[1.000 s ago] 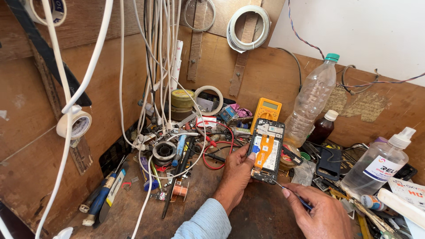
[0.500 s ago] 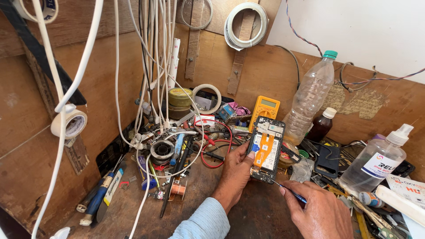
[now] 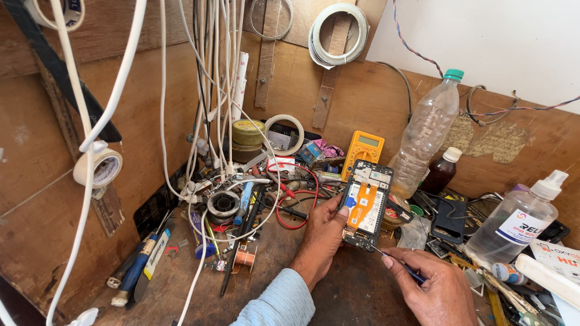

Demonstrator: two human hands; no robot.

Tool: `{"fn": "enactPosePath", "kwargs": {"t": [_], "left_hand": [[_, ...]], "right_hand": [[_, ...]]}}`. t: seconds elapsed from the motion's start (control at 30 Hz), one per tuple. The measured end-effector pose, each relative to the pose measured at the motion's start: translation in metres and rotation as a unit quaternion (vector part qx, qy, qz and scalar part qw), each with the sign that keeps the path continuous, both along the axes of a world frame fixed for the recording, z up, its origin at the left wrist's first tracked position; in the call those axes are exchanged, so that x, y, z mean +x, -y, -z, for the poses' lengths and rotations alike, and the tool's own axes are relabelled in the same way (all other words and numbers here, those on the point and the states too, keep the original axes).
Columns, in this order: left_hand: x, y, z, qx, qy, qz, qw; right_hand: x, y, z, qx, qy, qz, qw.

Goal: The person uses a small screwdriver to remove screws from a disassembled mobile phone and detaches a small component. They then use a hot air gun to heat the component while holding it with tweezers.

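My left hand point(image 3: 323, 232) grips an opened mobile phone point(image 3: 366, 205) by its left edge and holds it upright over the wooden bench. The phone's back is off, showing an orange flex cable and circuit parts. My right hand point(image 3: 430, 285) pinches a thin screwdriver point(image 3: 396, 262) with a blue handle, its tip touching the phone's lower right corner. A light blue sleeve covers my left forearm.
A yellow multimeter point(image 3: 362, 150) and a clear plastic bottle point(image 3: 426, 134) stand behind the phone. A spray bottle point(image 3: 519, 220) sits at the right. White cables point(image 3: 208, 90) hang at the left over solder reels, tape rolls and a blue-handled tool point(image 3: 136, 268). Wooden walls enclose the bench.
The phone and both hands stay nearly where they were. The screwdriver tip has shifted slightly along the phone's bottom edge.
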State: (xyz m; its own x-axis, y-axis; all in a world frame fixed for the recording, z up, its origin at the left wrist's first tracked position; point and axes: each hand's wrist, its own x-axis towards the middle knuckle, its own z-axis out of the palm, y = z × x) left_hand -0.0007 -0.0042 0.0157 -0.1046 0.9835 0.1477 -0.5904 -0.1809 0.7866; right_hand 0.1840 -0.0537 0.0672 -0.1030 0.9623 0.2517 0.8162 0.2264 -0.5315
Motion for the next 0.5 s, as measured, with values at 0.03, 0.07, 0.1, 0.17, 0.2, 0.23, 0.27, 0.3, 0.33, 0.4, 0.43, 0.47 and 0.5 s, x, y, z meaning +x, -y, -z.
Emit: {"fn": "enactPosePath", "kwargs": {"t": [0.03, 0.07, 0.1, 0.17, 0.2, 0.23, 0.27, 0.3, 0.33, 0.4, 0.43, 0.47, 0.5], "left_hand": [[0.000, 0.000, 0.000, 0.002, -0.005, -0.001, 1.000], [0.000, 0.000, 0.000, 0.004, -0.010, -0.003, 1.000], [0.000, 0.000, 0.000, 0.005, -0.015, -0.005, 1.000], [0.000, 0.002, -0.001, -0.009, -0.034, -0.005, 0.999], [0.000, 0.002, -0.001, -0.017, -0.043, -0.005, 0.999], [0.000, 0.003, -0.002, -0.013, -0.044, -0.004, 0.999], [0.000, 0.003, -0.002, -0.009, -0.045, -0.004, 0.999], [0.000, 0.004, -0.002, -0.006, -0.047, -0.004, 0.999], [0.000, 0.004, -0.002, 0.000, -0.048, -0.004, 0.999], [0.001, 0.003, -0.002, 0.010, -0.051, -0.003, 0.999], [0.001, 0.003, -0.001, 0.013, -0.048, -0.001, 0.999], [0.001, 0.003, -0.001, 0.017, -0.046, 0.001, 0.999], [0.002, 0.002, -0.001, 0.021, -0.043, 0.003, 0.999]], "right_hand": [[0.000, 0.000, 0.000, -0.001, 0.005, -0.001, 1.000], [0.000, -0.001, -0.001, -0.004, 0.010, -0.003, 1.000], [0.000, 0.000, -0.002, -0.006, 0.015, -0.005, 1.000], [0.000, 0.001, -0.004, -0.032, 0.025, 0.018, 0.999], [-0.001, 0.001, -0.005, -0.046, 0.031, 0.029, 0.998], [-0.001, 0.001, -0.006, -0.050, 0.033, 0.033, 0.998], [-0.001, 0.001, -0.007, -0.055, 0.036, 0.037, 0.997], [-0.002, 0.001, -0.006, -0.060, 0.039, 0.039, 0.997], [-0.001, 0.000, -0.005, -0.060, 0.036, 0.035, 0.997], [0.002, -0.003, -0.002, -0.060, 0.030, 0.028, 0.997], [0.004, -0.004, 0.002, -0.071, 0.027, 0.031, 0.997], [0.007, -0.006, 0.005, -0.081, 0.024, 0.034, 0.996], [0.010, -0.009, 0.009, -0.092, 0.021, 0.037, 0.995]]}}
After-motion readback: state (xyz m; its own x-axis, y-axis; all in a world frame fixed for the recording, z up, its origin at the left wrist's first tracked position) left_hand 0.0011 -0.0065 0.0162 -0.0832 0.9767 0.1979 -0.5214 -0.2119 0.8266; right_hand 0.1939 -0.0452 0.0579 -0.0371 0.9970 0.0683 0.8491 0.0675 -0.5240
